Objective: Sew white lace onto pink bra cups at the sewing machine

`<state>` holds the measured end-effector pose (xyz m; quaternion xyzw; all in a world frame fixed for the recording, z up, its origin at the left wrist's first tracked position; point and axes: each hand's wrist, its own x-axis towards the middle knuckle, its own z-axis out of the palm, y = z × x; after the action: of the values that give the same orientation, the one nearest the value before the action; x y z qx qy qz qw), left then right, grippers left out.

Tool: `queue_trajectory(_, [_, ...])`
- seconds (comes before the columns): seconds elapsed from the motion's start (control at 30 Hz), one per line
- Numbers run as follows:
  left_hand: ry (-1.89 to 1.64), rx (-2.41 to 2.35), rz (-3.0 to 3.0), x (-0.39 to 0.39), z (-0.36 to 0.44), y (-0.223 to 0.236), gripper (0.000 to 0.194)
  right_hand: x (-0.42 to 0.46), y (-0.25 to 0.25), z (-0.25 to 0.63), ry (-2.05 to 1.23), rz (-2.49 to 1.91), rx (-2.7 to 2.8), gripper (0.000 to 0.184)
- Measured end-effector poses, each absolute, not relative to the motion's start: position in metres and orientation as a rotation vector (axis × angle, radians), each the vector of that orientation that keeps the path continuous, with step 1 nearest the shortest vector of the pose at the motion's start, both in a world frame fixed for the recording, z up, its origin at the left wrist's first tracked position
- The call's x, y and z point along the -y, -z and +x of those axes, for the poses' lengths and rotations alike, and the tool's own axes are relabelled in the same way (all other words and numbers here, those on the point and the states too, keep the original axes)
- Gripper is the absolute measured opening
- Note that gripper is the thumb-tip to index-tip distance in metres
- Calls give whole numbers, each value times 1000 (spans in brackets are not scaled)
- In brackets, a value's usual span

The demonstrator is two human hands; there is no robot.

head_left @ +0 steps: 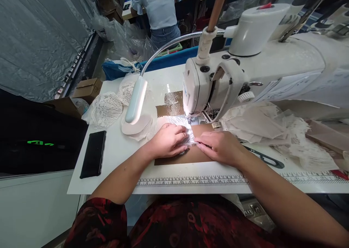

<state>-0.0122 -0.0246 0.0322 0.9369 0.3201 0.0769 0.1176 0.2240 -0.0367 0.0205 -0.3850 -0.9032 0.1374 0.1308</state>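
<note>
A piece of white lace fabric (190,136) lies under the needle area of a white sewing machine (200,88), brightly lit. My left hand (170,140) rests on the lace from the left, fingers lying over it and the thumb apart. On the right, my right hand (219,146) pinches the near edge of the lace between thumb and fingers. Both hands are over a brown covered patch (196,157) of the table, just in front of the presser foot. What lies beneath the left palm is hidden.
Lace cups (106,110) and pale round pieces (139,126) lie left, beside a phone (93,154). A lamp (136,100) hangs over them. Lace and sheer fabric pieces (256,120) and a black tool (265,158) lie right. A ruler strip (191,182) lines the front edge. A person (158,11) sits beyond.
</note>
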Motion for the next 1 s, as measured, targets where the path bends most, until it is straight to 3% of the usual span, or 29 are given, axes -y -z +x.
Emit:
queue_trajectory(0.5, [-158,-1025,2863,29,-4,-29,57,43,-20,226,-186,-1035,2689,26])
queue_trajectory(1.0, [-152,-1028,2944,26,-2,-28,52,45,-22,218,-63,-1010,2642,24])
